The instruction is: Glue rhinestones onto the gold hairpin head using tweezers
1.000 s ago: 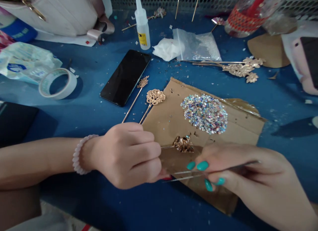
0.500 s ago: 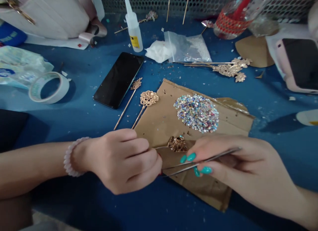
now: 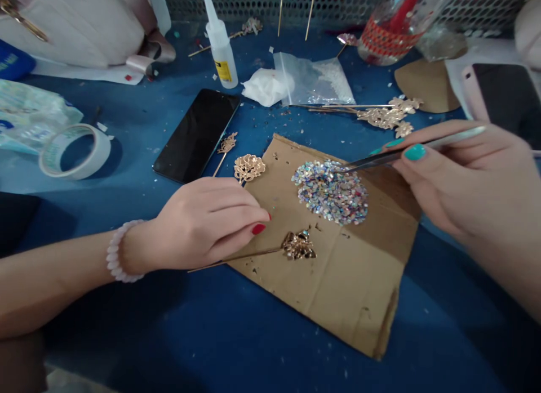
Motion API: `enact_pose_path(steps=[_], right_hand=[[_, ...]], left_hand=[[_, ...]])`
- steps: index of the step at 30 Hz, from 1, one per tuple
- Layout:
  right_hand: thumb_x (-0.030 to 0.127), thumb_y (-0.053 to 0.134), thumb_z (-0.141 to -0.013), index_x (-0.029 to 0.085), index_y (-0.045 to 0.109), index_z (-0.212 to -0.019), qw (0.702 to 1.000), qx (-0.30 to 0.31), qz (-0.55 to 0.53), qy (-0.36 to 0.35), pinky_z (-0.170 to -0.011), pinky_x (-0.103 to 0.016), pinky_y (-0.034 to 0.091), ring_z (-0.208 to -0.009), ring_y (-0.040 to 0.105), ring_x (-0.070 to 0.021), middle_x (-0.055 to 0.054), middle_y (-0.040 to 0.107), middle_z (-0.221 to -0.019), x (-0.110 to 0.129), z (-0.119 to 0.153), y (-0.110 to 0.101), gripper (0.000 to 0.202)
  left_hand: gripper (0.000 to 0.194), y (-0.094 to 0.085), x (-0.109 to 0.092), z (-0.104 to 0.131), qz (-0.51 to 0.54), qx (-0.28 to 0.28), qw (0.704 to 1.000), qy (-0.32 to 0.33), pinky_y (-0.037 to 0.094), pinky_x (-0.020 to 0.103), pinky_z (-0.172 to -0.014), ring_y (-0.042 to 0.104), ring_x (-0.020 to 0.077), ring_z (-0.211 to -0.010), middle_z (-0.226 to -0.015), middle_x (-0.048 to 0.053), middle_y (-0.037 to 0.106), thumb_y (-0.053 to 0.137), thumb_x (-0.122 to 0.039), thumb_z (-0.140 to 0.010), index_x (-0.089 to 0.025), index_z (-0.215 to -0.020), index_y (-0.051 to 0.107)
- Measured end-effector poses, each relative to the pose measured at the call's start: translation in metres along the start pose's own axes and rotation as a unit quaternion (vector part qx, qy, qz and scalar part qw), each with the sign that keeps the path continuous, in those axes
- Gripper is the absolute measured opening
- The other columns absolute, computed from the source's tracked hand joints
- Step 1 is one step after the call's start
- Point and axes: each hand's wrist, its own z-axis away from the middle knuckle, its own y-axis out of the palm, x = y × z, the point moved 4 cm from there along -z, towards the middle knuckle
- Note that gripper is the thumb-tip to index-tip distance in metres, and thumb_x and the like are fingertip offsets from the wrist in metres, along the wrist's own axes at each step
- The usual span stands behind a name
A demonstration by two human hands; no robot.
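My right hand (image 3: 460, 173) is closed around metal tweezers (image 3: 380, 157), whose tips touch a pile of small iridescent rhinestones (image 3: 333, 193). The pile lies on a piece of brown cardboard (image 3: 338, 280). Below the stones rests a gold hair stick (image 3: 299, 245) with an ornate head and a small bluish stone on it; its shaft points left. Just above that shaft is my left hand (image 3: 207, 224), fingers curled and thumb pressed to the index finger; anything between them is hidden. Two more gold hair sticks, one with a round openwork head (image 3: 249, 168) and one with a smaller head (image 3: 228, 142), lie beyond that hand.
A black phone (image 3: 196, 135), a tape roll (image 3: 75, 151) and a glue bottle (image 3: 222, 52) surround the work at left and back. Behind the cardboard are a plastic bag (image 3: 315, 80) and several gold hair sticks (image 3: 384, 116). Another phone (image 3: 507, 100) is at right.
My right hand has moved with the tweezers from beside my left hand up and right to the rhinestones. My left hand has shifted up and left, exposing more of the hair stick's shaft.
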Motion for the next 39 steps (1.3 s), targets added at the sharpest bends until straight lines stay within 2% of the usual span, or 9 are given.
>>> enact_pose_path(steps=[5, 8, 17, 24, 29, 33, 39], right_hand=[[0.025, 0.082, -0.079, 0.029, 0.081, -0.083, 0.998, 0.047, 0.034, -0.011, -0.056, -0.009, 0.052, -0.063, 0.067, -0.0033, 0.007, 0.075, -0.073, -0.003, 0.0, 0.001, 0.005], [0.027, 0.082, -0.081, 0.031, 0.081, -0.084, 0.998, 0.062, 0.027, -0.016, -0.057, -0.009, 0.053, -0.066, 0.068, -0.0039, 0.007, 0.076, -0.076, -0.006, 0.001, 0.001, 0.005], [0.03, 0.082, -0.082, 0.033, 0.081, -0.085, 0.997, 0.07, 0.035, -0.019, -0.064, -0.008, 0.054, -0.071, 0.069, -0.0033, 0.008, 0.077, -0.08, -0.008, 0.004, 0.0, 0.005], [0.033, 0.083, -0.081, 0.033, 0.08, -0.087, 0.997, 0.062, 0.038, -0.009, -0.069, -0.01, 0.054, -0.075, 0.069, -0.0038, 0.008, 0.077, -0.083, -0.009, 0.006, 0.0, 0.007], [0.028, 0.082, -0.081, 0.032, 0.081, -0.086, 0.997, 0.056, 0.049, -0.012, -0.066, -0.011, 0.054, -0.073, 0.069, -0.0046, 0.007, 0.077, -0.081, -0.007, 0.006, -0.001, 0.006], [0.024, 0.082, -0.079, 0.03, 0.081, -0.084, 0.997, 0.052, 0.048, -0.013, -0.066, -0.012, 0.054, -0.072, 0.07, -0.0059, 0.005, 0.078, -0.081, -0.006, 0.005, 0.0, 0.008], [0.023, 0.081, -0.079, 0.03, 0.08, -0.084, 0.997, 0.055, 0.052, -0.008, -0.066, -0.011, 0.055, -0.072, 0.07, -0.0059, 0.005, 0.078, -0.081, -0.005, 0.005, 0.001, 0.009]], left_hand=[[0.013, 0.002, 0.003, 0.001, 0.007, 0.003, 1.0, -0.007, 0.054, 0.03, -0.073, 0.066, 0.0161, -0.079, -0.089, 0.006, 0.073, 0.056, -0.01, -0.097, -0.01, -0.102, 0.068], [0.014, 0.004, 0.005, 0.003, 0.019, 0.011, 1.0, -0.012, 0.055, 0.03, -0.075, 0.066, 0.0162, -0.081, -0.091, 0.006, 0.073, 0.055, -0.01, -0.097, -0.01, -0.103, 0.067], [0.015, 0.005, 0.015, 0.003, 0.019, 0.003, 0.999, -0.044, 0.056, 0.028, -0.085, 0.068, 0.0148, -0.086, -0.091, 0.005, 0.073, 0.055, -0.007, -0.095, -0.011, -0.102, 0.067], [0.015, 0.004, 0.022, 0.005, -0.029, -0.015, 0.995, -0.09, 0.058, 0.032, -0.081, 0.071, 0.0191, -0.086, -0.091, 0.005, 0.075, 0.055, -0.009, -0.093, -0.013, -0.1, 0.068], [0.015, 0.002, 0.026, 0.008, -0.075, -0.032, 0.99, -0.115, 0.058, 0.029, -0.084, 0.074, 0.0182, -0.093, -0.095, 0.003, 0.077, 0.054, -0.014, -0.096, -0.018, -0.101, 0.067], [0.015, 0.002, 0.028, 0.009, -0.095, -0.028, 0.987, -0.126, 0.059, 0.03, -0.085, 0.076, 0.0195, -0.096, -0.098, 0.002, 0.078, 0.052, -0.016, -0.097, -0.021, -0.102, 0.065], [0.017, 0.001, 0.025, 0.008, -0.099, -0.024, 0.987, -0.124, 0.059, 0.029, -0.079, 0.076, 0.0185, -0.093, -0.098, 0.001, 0.079, 0.052, -0.016, -0.096, -0.022, -0.104, 0.065]])
